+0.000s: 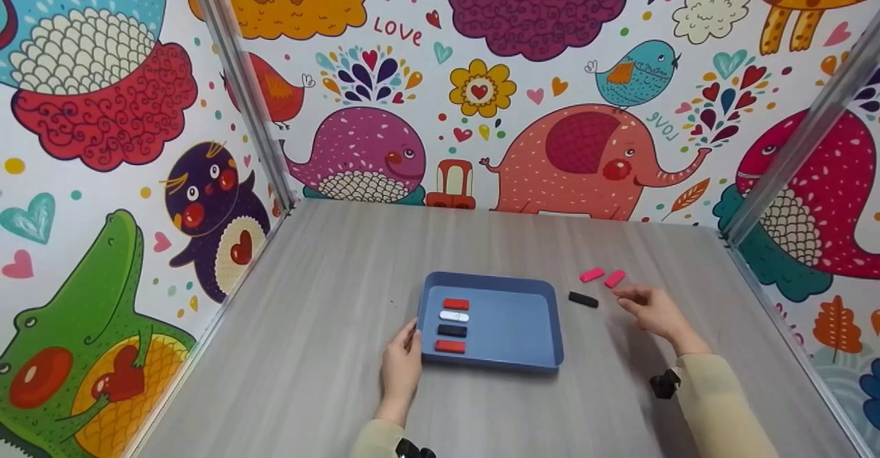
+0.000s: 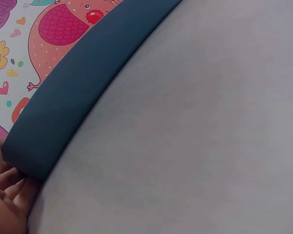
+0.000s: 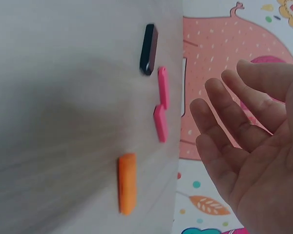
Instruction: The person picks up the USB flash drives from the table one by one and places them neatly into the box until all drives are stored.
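Note:
A blue rectangular tray (image 1: 491,366) stands on the table. Along its left side lie a red stick (image 1: 456,304), a white stick (image 1: 454,316) shaped like a USB drive, a black stick (image 1: 452,331) and another red stick (image 1: 450,346). My left hand (image 1: 402,365) grips the tray at its left wall, the fingers at the corner in the left wrist view. To the right of the tray, my right hand (image 1: 650,312) is held over the table, fingers relaxed and holding nothing. Near its fingertips lie two pink sticks (image 1: 592,275) and a black stick (image 1: 584,299). An orange stick (image 3: 127,184) shows in the right wrist view; the hand hides it in the head view.
A grey wood-grain table (image 1: 323,293) carries everything. Panels printed with cartoon animals (image 1: 584,162) stand behind it and at both sides, with metal posts (image 1: 251,100) at the corners.

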### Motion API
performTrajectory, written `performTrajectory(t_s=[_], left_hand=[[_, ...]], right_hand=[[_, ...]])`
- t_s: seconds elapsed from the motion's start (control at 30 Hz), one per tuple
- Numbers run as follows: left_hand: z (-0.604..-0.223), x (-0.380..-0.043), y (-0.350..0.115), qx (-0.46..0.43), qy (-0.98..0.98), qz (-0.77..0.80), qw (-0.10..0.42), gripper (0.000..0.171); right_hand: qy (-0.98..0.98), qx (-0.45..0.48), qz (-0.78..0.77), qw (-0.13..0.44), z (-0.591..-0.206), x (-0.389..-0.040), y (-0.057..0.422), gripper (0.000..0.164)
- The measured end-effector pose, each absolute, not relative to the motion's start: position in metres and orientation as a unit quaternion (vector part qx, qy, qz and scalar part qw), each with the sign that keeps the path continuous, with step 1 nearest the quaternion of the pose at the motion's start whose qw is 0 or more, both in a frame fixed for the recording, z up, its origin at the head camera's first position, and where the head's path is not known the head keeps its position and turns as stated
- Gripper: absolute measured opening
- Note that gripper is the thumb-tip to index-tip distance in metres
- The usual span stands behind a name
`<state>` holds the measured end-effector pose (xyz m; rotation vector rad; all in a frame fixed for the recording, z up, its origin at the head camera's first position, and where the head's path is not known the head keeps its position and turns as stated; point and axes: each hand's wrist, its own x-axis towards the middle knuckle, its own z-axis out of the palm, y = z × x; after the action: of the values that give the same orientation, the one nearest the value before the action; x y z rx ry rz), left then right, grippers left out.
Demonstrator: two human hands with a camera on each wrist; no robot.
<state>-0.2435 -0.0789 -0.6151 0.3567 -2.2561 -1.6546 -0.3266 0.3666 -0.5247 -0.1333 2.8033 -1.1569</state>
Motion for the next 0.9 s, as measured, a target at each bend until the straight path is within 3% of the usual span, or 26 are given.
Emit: performTrajectory(t_s=[0.9], left_hand=[[-0.617,-0.246,-0.078,0.129,-0.783,-0.588,0.156,0.033]], right_hand=[[0.921,0.062,-0.38,0.068,-0.554,-0.334,0.413,0.037]])
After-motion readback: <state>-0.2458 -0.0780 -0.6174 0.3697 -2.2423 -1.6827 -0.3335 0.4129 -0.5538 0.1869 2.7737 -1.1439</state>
